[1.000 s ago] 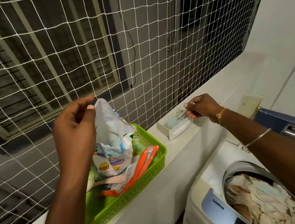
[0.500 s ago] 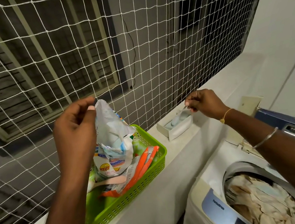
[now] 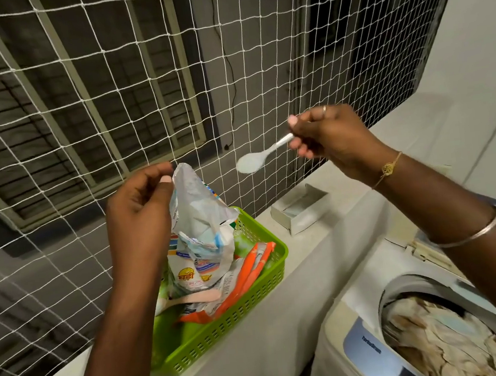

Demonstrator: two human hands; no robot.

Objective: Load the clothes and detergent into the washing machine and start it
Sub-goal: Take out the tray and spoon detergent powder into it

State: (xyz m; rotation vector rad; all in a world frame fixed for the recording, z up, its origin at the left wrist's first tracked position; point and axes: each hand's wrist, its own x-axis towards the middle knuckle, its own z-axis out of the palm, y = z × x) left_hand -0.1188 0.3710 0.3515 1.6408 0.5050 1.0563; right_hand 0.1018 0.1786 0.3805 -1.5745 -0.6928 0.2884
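Note:
A white detergent packet (image 3: 202, 230) stands upright in the green basket (image 3: 253, 298) on the ledge. My left hand (image 3: 141, 212) pinches the packet's open top edge. My right hand (image 3: 333, 138) holds a white plastic spoon (image 3: 256, 159) by its handle, in the air to the right of and slightly above the packet's mouth. The top-loading washing machine (image 3: 358, 299) sits at the lower right with its lid open, and beige clothes (image 3: 437, 339) fill the drum.
An open small white box (image 3: 301, 209) lies on the ledge right of the basket. Orange-and-white sachets (image 3: 244, 278) and a pink spoon (image 3: 197, 297) lie in the basket. A white safety net (image 3: 105, 89) spans the opening behind the ledge.
My right hand lifted the spoon out of the small white box and carried it up and left toward the packet. My left hand kept its hold on the packet's top.

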